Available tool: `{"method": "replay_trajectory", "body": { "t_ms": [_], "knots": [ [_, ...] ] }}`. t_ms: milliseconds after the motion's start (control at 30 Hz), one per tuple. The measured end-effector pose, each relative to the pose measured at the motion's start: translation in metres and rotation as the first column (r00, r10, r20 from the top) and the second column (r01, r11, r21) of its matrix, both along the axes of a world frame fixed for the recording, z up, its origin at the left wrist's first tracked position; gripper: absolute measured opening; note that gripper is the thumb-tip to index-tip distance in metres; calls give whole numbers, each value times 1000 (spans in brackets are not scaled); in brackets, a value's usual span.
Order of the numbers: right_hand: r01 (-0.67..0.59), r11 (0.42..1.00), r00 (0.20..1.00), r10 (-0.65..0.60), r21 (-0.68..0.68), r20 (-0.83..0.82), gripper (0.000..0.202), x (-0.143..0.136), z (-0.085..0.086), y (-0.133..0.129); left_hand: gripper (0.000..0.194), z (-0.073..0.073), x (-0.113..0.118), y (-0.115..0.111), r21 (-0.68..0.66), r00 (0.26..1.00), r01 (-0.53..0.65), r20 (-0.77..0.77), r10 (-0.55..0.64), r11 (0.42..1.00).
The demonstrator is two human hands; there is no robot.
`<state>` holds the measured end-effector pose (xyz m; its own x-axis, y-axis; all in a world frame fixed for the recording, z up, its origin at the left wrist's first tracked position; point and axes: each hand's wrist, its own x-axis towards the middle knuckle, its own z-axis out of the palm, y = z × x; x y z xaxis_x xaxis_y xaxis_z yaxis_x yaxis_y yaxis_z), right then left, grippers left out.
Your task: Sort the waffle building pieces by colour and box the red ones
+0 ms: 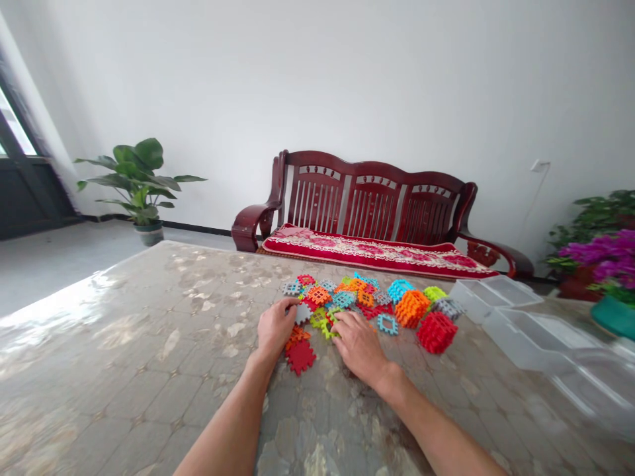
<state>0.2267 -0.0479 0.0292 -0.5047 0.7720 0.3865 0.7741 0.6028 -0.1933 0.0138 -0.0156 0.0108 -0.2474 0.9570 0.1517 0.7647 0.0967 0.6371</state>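
Note:
A loose heap of colourful plastic interlocking tiles with notched edges lies on the table in front of me. My left hand [276, 328] is at the heap's near left, its thumb and forefinger closed at the edge of a grey tile [302, 313]. Below that, an orange tile [297, 336] and a solid red tile [300, 357] lie close to the hand. My right hand [360, 342] is at the heap's front, fingers bent over a yellow-green tile [327, 328]; its fingertips are partly hidden. Just beyond it is a blue square-frame tile [387, 324].
Right of the heap stand stacks of red tiles [437, 332], orange tiles [412, 309] and blue tiles [399, 290]. Clear plastic boxes [520, 337] occupy the table's right side. Behind the table [149, 390] is a wooden bench [372, 205]; purple flowers [602, 258] stand far right.

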Motion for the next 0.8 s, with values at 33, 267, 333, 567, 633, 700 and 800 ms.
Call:
{"method": "replay_trajectory", "body": {
  "t_ms": [33,267,333,567,633,700,800],
  "knots": [
    [-9,1000,998,8,-17,-55,12,5,0,0,34,0,0,0,-3,1000,0,-2,0,1000],
    [31,996,897,-64,-84,-437,16,35,2,0,35,0,0,0,-12,1000,-1,-7,1,1000],
    [62,993,860,-103,-97,-499,19,43,2,2,35,1,0,0,-10,1000,0,-9,0,1000],
    [111,994,890,-99,0,-445,16,68,1,10,35,5,1,-2,-7,1000,2,-12,-2,1000],
    [117,993,925,-112,-9,-362,19,72,-3,11,35,6,1,-3,-9,1000,-3,-10,3,1000],
    [160,987,933,-161,-31,-322,27,74,-7,11,35,6,1,-3,-10,1000,-10,-14,10,1000],
    [271,959,906,-281,-77,-316,30,74,-10,10,34,7,2,-4,-12,1000,-10,-23,10,1000]
  ]
}}
